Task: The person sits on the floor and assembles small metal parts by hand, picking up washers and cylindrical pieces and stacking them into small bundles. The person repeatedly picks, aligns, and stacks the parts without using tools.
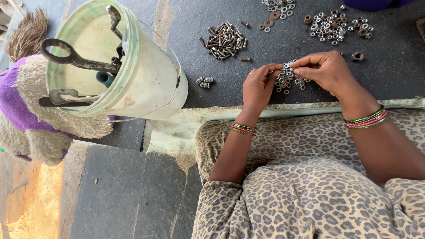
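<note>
Two hands meet over a small pile of silvery washers and nuts (290, 79) on the dark stone slab (389, 75) at the person's knees. Left hand (259, 86): grip narrow, thumb and forefinger pinched on what looks like a single small ring at the pile's edge. Right hand (325, 71): fingertips (297, 71) drawn together, touching the top of the same pile; whether they hold a piece, cannot tell.

Other sorted heaps lie well apart: dark bolts (226, 40), a nut heap (330, 23), flat washers (278, 6), one large nut (357, 56).

Risks, as judged:
- Pieces are tiny and smooth; a pinch this fine may slip, and a dropped ring could roll off the slab's front edge, which lies just beside the pile.
- A wrist sweep could scatter the pile.
- Tilted white bucket (133, 66) holding wrenches leans near the slab; a knock might tip tools onto the bolts.
</note>
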